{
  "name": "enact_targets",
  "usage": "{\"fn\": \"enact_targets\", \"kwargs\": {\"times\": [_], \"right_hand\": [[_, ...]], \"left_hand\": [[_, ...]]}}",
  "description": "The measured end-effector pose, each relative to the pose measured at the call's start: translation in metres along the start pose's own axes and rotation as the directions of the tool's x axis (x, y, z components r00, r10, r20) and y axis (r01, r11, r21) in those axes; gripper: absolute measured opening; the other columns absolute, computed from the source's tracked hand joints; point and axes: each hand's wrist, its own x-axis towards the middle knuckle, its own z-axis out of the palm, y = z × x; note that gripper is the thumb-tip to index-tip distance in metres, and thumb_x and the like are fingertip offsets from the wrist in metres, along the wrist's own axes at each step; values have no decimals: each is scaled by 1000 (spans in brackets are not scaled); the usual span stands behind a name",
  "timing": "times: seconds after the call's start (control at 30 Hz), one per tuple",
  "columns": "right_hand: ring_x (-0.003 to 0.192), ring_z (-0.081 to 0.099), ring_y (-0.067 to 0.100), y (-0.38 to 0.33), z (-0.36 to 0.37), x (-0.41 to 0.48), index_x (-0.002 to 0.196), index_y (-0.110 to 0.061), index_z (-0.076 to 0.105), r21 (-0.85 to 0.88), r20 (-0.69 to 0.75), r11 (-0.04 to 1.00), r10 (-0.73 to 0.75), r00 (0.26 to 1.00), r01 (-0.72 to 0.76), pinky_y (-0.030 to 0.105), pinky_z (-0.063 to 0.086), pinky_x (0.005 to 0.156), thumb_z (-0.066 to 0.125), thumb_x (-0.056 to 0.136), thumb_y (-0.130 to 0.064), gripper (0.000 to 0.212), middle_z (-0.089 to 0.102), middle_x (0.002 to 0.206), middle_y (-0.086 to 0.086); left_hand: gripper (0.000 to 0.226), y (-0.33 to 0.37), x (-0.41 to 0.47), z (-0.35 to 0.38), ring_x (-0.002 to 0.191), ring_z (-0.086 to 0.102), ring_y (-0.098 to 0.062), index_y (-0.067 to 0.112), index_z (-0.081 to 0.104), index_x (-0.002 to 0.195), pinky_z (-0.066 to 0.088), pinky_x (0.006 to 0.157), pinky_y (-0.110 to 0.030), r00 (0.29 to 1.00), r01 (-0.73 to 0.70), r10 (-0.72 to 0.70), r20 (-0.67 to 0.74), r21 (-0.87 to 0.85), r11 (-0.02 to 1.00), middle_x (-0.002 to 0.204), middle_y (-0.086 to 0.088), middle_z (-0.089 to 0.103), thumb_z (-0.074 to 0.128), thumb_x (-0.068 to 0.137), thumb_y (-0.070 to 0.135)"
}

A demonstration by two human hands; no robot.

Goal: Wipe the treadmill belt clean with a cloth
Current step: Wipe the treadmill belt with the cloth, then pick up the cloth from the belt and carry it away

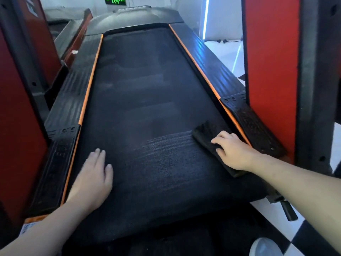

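The black treadmill belt (144,100) runs away from me between two orange-edged side rails. A dark folded cloth (206,133) lies on the belt's near right part, close to the right rail. My right hand (232,150) presses down on the cloth with its fingers spread over it. My left hand (94,176) rests flat on the near left part of the belt, fingers straight, holding nothing. A paler streaked band crosses the belt between my two hands.
Red and black uprights (273,71) stand on the right and a red panel (16,115) on the left. Ribbed black side rails (72,93) flank the belt. A black-and-white checkered floor (313,235) and a white shoe (265,248) lie at lower right.
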Motion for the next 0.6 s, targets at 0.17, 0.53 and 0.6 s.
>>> {"fn": "enact_targets", "kwargs": {"times": [0.17,0.53,0.6], "right_hand": [[115,38,20,-16,3,-4,138,-28,49,-93,83,979,-174,981,182,41,39,105,43,103,-23,36,39,133,-11],[103,55,19,0,-46,5,136,-31,34,-67,239,995,88,967,-74,38,50,84,56,88,-67,63,38,130,-4],[120,53,26,8,-51,12,148,-20,26,-102,378,969,249,892,-227,40,47,97,57,86,-69,84,43,141,5]], "left_hand": [[58,69,3,2,150,14,-13,12,26,155,3,115,-18,984,-151,155,90,-53,987,162,-1,23,38,103,35],[55,168,55,42,134,34,-20,18,50,142,35,108,-33,957,-52,89,278,-139,989,142,1,48,43,97,50],[58,184,76,51,128,39,-21,19,53,136,40,102,-35,945,-42,74,318,-108,993,134,0,52,45,94,58]]}}
